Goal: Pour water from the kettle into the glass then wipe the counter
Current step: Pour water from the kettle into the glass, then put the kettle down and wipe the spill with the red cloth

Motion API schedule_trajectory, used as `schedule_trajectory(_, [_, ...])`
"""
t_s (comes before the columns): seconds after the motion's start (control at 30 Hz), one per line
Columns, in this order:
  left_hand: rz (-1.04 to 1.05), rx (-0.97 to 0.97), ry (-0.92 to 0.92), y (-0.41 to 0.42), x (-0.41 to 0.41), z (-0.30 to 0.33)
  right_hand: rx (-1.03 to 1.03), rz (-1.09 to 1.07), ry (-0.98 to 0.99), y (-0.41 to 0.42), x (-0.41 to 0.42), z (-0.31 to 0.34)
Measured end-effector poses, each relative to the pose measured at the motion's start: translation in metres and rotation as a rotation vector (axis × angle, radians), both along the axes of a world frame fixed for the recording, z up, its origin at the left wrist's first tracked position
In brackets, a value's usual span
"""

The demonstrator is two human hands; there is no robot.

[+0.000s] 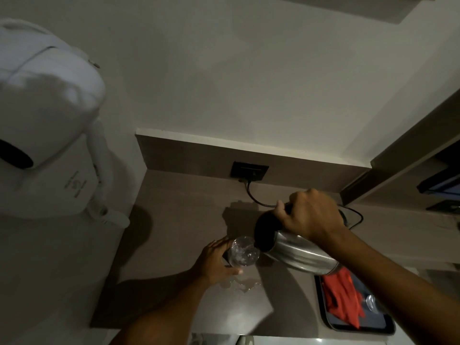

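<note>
Right hand (310,215) is gripping the kettle (296,252), tilting its spout lower-left over the glass (245,252); left hand (216,262) is clasping the glass.

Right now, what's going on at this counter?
A person is pouring water. The right hand tips a steel kettle by its handle, spout over a clear glass that the left hand steadies on the counter. A small puddle has spilled in front of the glass. A red cloth lies on a dark tray at the right.

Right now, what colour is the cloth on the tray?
Red cloth, on the dark tray; head view.
</note>
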State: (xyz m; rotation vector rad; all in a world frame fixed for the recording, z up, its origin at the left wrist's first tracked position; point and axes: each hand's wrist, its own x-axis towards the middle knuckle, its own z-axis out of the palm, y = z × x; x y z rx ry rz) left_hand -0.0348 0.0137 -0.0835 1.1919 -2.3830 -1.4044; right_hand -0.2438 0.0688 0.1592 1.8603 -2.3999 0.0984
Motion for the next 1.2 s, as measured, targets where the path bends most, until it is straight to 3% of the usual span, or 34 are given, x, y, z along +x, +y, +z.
schedule_trajectory(0.17, [-0.027,-0.024,0.025,-0.001,-0.001,0.002,-0.148,-0.115,-0.367,0.029,-0.035,-0.022])
schedule_trajectory(0.63, [-0.016,-0.032,0.066,-0.003,-0.002,-0.002,-0.618,-0.563,-0.83,0.064,-0.101,-0.104])
schedule_trajectory(0.77, [-0.025,-0.027,0.06,-0.002,-0.002,-0.004,-0.626,-0.657,-0.977,0.07,-0.113,-0.135])
schedule_trajectory(1.2, [-0.02,-0.073,0.065,-0.001,-0.005,-0.005,-0.516,-0.521,-0.987,0.086,-0.129,-0.14])
